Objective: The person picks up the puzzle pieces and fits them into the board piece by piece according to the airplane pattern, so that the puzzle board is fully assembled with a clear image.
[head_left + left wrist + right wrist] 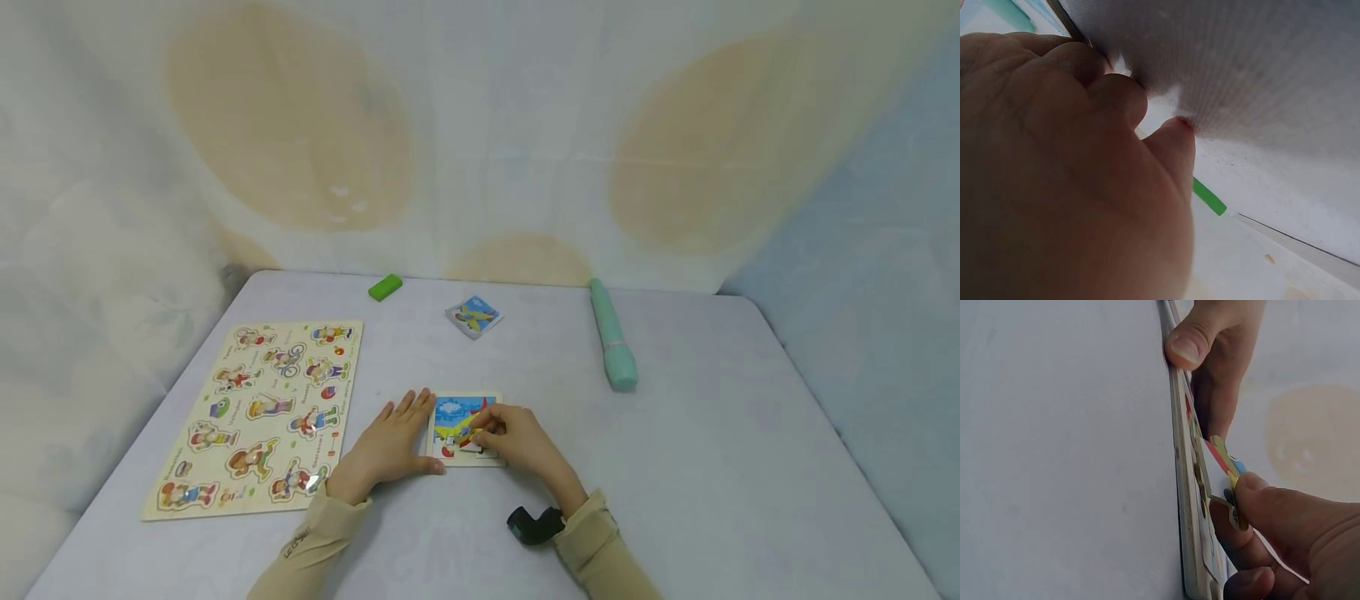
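Observation:
A small jigsaw puzzle (453, 406) with an airplane picture lies in a pale wooden tray (492, 462) at the table's middle. My left hand (392, 446) rests along the tray's left side, fingers extended and thumb near its lower left corner. Over the right part of the picture, my right hand (522, 435) pinches a puzzle piece (1216, 467) between thumb and fingers. The right wrist view shows that piece tilted up from the board, white with a red stripe and some yellow. Part of the picture is hidden under the right fingers.
A large wooden peg board (255, 433) with several cartoon figures lies on the left. Farther back are a green block (386, 287), a small airplane picture card (474, 316) and a mint-green, club-shaped object (613, 342). A black device (534, 527) is on the right wrist.

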`<state>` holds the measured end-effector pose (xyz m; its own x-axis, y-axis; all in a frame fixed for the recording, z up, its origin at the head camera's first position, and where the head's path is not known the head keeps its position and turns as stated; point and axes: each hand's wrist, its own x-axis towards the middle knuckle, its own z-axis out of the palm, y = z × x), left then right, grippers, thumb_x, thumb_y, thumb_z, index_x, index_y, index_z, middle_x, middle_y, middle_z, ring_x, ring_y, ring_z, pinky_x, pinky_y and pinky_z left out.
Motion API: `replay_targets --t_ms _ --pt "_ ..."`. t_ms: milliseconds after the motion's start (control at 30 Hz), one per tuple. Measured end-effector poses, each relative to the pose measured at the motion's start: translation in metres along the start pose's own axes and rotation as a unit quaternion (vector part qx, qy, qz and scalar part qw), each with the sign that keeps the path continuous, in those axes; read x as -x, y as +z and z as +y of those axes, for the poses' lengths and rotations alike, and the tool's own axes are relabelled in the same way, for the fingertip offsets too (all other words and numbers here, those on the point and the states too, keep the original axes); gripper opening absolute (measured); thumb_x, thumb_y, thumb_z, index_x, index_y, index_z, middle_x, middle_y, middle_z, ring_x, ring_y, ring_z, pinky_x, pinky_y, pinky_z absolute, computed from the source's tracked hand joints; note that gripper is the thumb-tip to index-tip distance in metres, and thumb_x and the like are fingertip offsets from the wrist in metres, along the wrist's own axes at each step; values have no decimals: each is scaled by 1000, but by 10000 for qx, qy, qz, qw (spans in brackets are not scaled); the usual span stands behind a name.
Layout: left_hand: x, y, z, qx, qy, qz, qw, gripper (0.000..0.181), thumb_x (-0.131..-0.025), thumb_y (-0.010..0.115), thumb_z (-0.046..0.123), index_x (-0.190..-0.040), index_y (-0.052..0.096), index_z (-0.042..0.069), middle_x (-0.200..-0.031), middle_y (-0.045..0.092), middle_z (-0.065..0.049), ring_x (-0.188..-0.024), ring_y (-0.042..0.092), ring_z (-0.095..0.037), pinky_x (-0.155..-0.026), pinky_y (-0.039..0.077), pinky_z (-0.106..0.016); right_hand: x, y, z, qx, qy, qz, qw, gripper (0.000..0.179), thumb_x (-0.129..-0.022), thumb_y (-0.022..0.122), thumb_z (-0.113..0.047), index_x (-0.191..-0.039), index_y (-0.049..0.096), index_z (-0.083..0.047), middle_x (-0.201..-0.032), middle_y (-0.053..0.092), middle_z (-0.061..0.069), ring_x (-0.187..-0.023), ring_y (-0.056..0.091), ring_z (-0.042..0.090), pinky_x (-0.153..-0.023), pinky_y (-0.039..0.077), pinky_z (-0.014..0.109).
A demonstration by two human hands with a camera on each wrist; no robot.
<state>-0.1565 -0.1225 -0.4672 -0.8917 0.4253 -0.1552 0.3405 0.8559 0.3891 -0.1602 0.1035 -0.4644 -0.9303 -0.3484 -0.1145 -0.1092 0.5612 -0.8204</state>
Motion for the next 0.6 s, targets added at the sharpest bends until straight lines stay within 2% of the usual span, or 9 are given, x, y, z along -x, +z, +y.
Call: replay_targets --t_ms 267,433,600 --pt "0 1 0 -43 4 19 10000 105 -73 78 51 -152 28 2 -160 26 -15 -149 20 -35 -120 20 -56 0 9 -2 411 -186 -60 9990 8 -86 70 -14 -94 72 -12 -75 59 -4 -68 47 10 -58 36 18" --pt "0 1 0 -31 -6 24 10000 105 -73 78 52 -151 29 2 -160 26 -15 -149 21 -35 -120 20 -56 -1 16 -1 876 -175 200 9958 7 -85 73 -16 -91 73 -17 -87 58 -4 -80 52 11 -69 42 24" --pt "0 1 1 -18 -16 33 10000 104 -74 77 52 -151 29 2 -160 26 -15 -149 21 -35 -120 20 -56 -2 21 -1 1143 -160 498 9921 19 -82 76 -17 -100 72 -17 -97 52 1 -86 53 14 -71 45 28"
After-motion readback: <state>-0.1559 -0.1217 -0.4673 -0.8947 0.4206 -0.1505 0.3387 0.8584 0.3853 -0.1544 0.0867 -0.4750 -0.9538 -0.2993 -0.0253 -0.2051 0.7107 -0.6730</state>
